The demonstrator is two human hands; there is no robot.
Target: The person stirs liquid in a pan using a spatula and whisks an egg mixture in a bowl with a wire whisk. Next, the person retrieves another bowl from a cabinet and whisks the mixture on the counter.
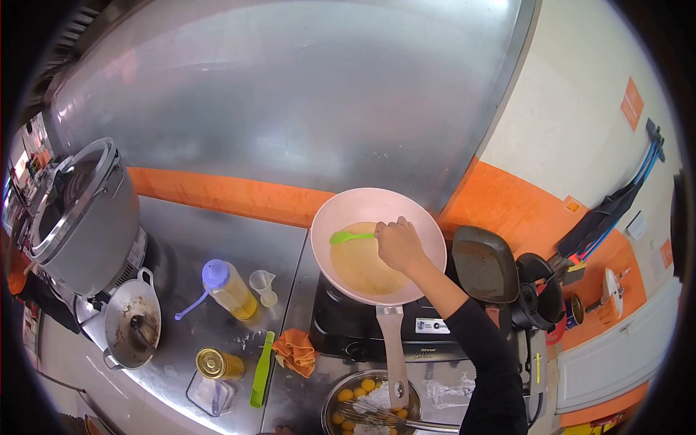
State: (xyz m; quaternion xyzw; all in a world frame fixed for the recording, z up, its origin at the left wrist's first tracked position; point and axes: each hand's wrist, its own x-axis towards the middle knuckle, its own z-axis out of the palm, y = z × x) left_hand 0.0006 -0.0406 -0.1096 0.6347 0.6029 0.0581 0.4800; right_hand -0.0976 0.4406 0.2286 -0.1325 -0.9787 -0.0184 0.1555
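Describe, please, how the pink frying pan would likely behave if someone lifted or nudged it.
The pink frying pan would probably feel front-heavy, since its wide body sits at the end of a long handle. The pale yellow, liquid-looking layer across its bottom might slosh. It looks rigid, with an evenly round outline, so it should hardly flex.

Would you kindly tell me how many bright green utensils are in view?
2: a spatula held by the right hand in the pale pink pan, and a long tool on the steel counter beside the orange cloth. More may be hidden.
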